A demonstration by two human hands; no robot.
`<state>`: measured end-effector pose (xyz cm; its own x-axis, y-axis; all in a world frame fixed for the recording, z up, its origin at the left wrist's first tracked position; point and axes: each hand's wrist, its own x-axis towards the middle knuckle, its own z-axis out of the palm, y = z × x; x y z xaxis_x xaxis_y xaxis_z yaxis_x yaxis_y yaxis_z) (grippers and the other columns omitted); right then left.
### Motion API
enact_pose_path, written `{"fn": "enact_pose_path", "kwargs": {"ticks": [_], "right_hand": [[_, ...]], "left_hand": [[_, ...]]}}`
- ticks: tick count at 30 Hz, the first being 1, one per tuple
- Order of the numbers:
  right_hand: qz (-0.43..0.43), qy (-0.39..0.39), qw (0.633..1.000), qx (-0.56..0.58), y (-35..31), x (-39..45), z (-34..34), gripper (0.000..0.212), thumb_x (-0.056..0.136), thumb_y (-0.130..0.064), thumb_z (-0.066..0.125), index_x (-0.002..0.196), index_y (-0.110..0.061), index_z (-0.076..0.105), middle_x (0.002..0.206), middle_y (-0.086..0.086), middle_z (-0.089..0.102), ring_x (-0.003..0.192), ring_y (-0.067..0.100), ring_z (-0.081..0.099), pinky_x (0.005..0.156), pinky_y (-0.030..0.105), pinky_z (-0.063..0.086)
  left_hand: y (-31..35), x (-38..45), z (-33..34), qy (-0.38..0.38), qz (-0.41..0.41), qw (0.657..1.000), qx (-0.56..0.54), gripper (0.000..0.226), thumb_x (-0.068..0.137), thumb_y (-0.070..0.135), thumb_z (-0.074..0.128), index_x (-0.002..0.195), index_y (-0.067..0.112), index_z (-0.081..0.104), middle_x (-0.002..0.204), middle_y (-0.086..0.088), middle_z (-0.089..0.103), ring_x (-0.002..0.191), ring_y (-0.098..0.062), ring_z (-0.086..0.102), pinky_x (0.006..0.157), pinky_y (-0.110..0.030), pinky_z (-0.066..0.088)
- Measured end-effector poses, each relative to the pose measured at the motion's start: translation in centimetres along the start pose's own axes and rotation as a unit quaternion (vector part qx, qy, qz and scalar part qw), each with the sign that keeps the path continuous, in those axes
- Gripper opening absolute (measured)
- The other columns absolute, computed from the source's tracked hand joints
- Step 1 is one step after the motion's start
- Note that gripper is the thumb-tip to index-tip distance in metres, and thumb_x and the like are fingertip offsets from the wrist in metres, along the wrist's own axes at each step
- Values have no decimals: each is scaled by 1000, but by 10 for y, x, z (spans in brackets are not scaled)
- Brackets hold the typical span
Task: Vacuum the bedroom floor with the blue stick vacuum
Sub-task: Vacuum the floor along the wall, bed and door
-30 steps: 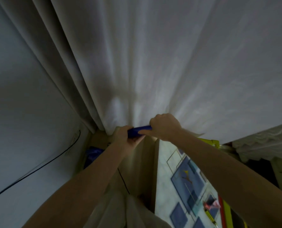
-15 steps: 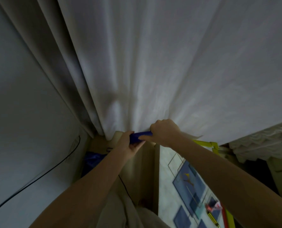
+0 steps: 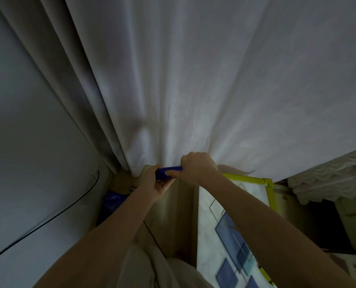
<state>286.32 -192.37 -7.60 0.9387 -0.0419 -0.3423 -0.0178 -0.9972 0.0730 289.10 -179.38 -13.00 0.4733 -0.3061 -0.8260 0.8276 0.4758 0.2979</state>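
Both hands on blue vacuum handle point(image 3: 168, 171) — right hand point(image 3: 198, 167) fingers wrapped, left hand point(image 3: 155, 182) seemingly gripping too

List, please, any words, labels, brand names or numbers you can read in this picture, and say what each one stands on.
None can be read.
Blue handle, gripped by the left hand and the right hand: no marking shows.
White curtain: plain.
Mat with blue rectangles: shapes only, no lettering.
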Motion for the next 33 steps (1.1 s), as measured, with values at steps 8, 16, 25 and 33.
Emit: {"fn": "enact_pose_path", "kwargs": {"ticks": [8, 16, 25, 33], "right_hand": [[44, -154, 972, 173, -1, 10, -1, 72, 85, -78, 38, 63, -11, 53, 52, 0, 54, 45, 14, 52, 54, 22, 45], [35, -141, 969, 198, 38, -16, 25, 72, 86, -77, 36, 107, -15, 66, 56, 0, 56, 35, 8, 48, 35, 15, 36], [99, -114, 983, 107, 99, -61, 7, 72, 81, -81, 39, 60, -13, 47, 56, -1, 55, 47, 12, 51, 59, 26, 45], [65, -96, 989, 95, 74, -46, -1, 75, 81, -82, 38, 59, -11, 53, 52, 0, 57, 45, 13, 54, 59, 27, 46]], "left_hand": [[-3, -6, -14, -22, -3, 999, -40, 16, 94, 13, 58, 107, 4, 55, 99, -21, 63, 87, -34, 65, 62, -48, 57], [-34, 3, 0, -40, -25, 999, -1, 17, 93, 8, 60, 107, 4, 50, 97, -20, 60, 87, -35, 65, 69, -47, 60], [-96, -3, 50, -107, -67, 992, -13, 20, 98, 19, 54, 106, 0, 54, 117, -25, 59, 117, -38, 57, 90, -47, 53], [-79, -6, 31, -94, -28, 995, -33, 27, 97, 22, 55, 115, 1, 54, 116, -25, 62, 108, -36, 63, 92, -45, 52]]}}
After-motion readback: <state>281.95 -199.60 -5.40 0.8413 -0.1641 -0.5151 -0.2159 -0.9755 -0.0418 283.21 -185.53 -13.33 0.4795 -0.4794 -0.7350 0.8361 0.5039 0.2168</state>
